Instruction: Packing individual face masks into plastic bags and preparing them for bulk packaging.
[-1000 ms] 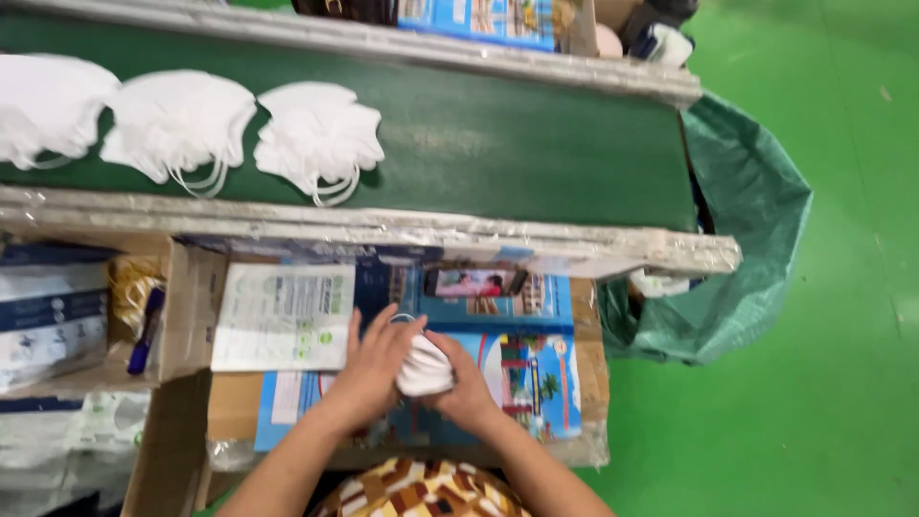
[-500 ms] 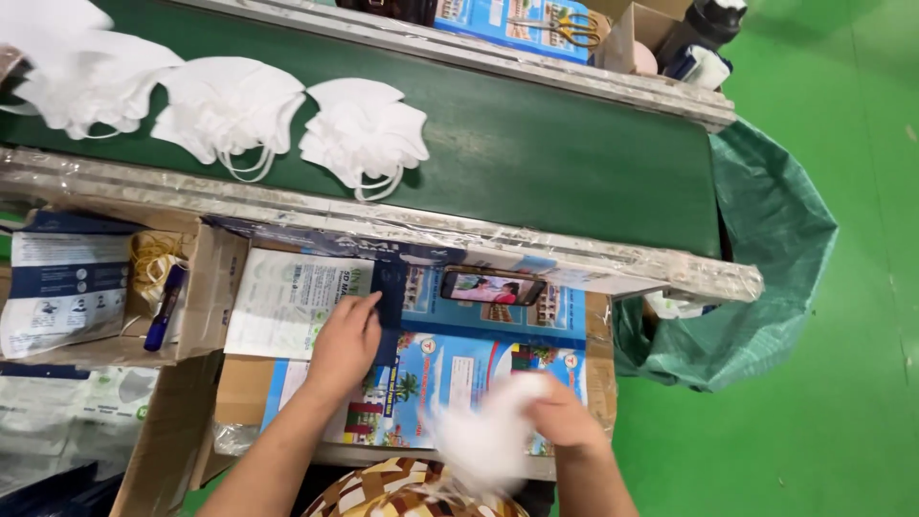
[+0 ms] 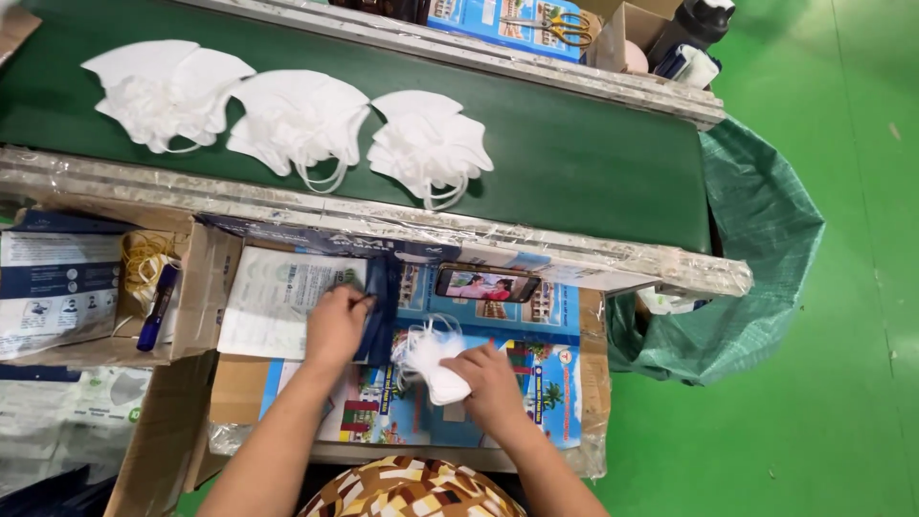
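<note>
The right hand [image 3: 493, 381] has its fingers curled together around a small stack of white folded masks [image 3: 433, 356], which protrudes from the grip toward the left hand, ear loops hanging loose above it. The left hand [image 3: 335, 325] lies just beside that stack, fingers closed on the edge of a dark blue pouch [image 3: 380, 308] that stands between the two hands. Directly beyond the left fingers rests a printed white leaflet [image 3: 273, 302]. Both hands work over a colourful printed carton [image 3: 546, 383] lying flat. Past the right fingers a phone [image 3: 485, 285] leans against the conveyor frame. Farther out, three piles of white masks [image 3: 297, 120] sit on the green conveyor belt [image 3: 593, 158]. Well to the left of the left hand, a blue pen [image 3: 158, 306] lies in a cardboard box [image 3: 206, 287] with yellow rubber bands [image 3: 144, 258].
</note>
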